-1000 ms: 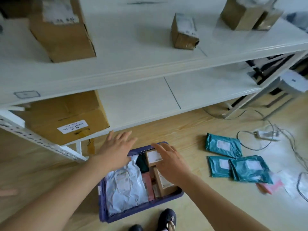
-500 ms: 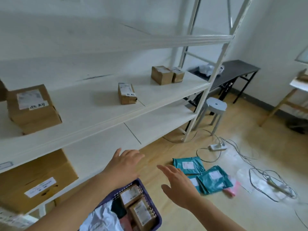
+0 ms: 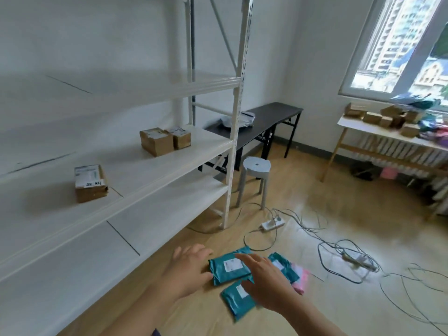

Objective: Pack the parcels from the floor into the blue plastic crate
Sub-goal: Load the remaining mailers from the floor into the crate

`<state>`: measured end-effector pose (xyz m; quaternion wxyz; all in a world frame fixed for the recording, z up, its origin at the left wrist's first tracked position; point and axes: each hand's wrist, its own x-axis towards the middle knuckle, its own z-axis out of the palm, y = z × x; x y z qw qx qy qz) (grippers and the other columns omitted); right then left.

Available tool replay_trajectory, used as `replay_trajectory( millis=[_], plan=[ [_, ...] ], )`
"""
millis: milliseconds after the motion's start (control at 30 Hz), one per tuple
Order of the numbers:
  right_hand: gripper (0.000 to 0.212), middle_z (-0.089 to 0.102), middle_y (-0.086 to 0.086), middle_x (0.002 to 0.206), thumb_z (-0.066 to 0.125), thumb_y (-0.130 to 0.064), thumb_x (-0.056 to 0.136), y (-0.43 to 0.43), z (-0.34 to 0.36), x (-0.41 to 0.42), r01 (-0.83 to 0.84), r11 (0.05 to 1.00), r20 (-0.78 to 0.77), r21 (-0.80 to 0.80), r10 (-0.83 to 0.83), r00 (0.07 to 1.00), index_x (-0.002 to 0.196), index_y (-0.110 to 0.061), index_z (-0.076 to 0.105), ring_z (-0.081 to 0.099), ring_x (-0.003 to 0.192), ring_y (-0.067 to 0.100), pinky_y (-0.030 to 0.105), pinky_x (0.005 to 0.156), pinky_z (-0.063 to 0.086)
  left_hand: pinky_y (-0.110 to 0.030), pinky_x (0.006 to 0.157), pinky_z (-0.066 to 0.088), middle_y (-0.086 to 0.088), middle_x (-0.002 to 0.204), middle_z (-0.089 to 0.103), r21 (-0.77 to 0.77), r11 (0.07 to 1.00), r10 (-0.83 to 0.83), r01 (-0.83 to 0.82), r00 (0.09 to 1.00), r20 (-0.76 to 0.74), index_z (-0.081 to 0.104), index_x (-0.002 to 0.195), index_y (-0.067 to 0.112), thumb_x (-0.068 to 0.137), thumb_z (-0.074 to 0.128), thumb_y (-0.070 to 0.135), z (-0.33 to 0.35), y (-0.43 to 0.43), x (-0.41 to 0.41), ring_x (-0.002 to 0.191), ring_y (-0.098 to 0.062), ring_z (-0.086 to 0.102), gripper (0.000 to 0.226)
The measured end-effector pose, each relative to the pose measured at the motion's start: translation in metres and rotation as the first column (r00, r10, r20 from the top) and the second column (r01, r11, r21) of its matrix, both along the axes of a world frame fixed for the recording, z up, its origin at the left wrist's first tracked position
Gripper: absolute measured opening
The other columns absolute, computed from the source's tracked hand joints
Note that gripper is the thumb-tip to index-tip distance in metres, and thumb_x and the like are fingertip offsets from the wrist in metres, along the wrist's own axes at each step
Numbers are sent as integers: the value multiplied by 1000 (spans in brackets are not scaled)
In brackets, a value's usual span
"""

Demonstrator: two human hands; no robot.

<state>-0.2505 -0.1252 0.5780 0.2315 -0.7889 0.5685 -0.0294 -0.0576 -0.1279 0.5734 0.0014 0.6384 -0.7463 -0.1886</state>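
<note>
Both hands empty, fingers spread and straight. My left hand point(image 3: 191, 270) is at the left edge of the upper teal parcel point(image 3: 228, 265) and my right hand point(image 3: 266, 284) is above the cluster, lower centre of frame. Probably framing a two-sided scoop, as soft mailers lie flat on the floor point(image 3: 315, 238). Second teal parcel point(image 3: 236, 298) shows below-left of my right hand, pink parcel point(image 3: 300, 277) to its right. Contact unclear. Crate not clearly in frame.

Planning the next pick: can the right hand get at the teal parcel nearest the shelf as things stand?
Probably yes. The right hand is open above the teal parcel, which lies flat on the floor, uncovered. The left hand is beside its edge, not across it.
</note>
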Motion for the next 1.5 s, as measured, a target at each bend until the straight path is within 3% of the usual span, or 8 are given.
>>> replay_trajectory(
  millis=[433, 700, 900, 1200, 1500],
  plan=[
    [54, 41, -11, 144, 51, -31, 92, -97, -36, -242, 103, 995, -44, -6, -103, 994, 142, -36, 33, 41, 129, 15, 29, 104, 39, -32, 111, 17, 8, 143, 38, -45, 999, -10, 9, 1000, -28, 36, 140, 29, 92, 47, 36, -34, -116, -228, 132, -12, 36, 50],
    [42, 50, -12, 138, 52, -27, 93, -143, -54, -304, 111, 993, 27, 29, -111, 993, 135, -31, 47, 44, 127, 10, 25, 103, 36, -35, 115, 16, 8, 144, 37, 34, 999, -2, 1, 999, 48, 36, 140, 30, 93, 48, 38, -50, -159, -270, 133, -14, 35, 49],
    [35, 57, -7, 129, 50, -25, 93, -204, -61, -356, 156, 986, -18, 63, -155, 988, 127, -28, 55, 52, 118, 12, 24, 95, 41, -40, 119, 6, 7, 143, 37, 85, 982, -184, 170, 960, 210, 35, 142, 29, 93, 47, 35, -54, -219, -297, 134, -14, 33, 50],
    [34, 63, -8, 121, 52, -21, 91, -345, -88, -433, 195, 968, -100, 156, -181, 978, 123, -29, 58, 59, 106, 9, 20, 85, 44, -33, 113, 19, 8, 141, 41, 161, 985, -65, 59, 997, 33, 38, 138, 30, 91, 49, 36, -104, -349, -373, 130, -14, 38, 49],
    [36, 61, -7, 125, 47, -21, 91, -444, -136, -458, 120, 945, -165, 305, -71, 984, 125, -28, 56, 57, 111, 11, 22, 89, 45, -31, 114, 18, 8, 143, 37, 246, 967, 54, -63, 997, 46, 33, 142, 29, 94, 48, 35, -140, -425, -403, 132, -13, 36, 51]
  ],
)
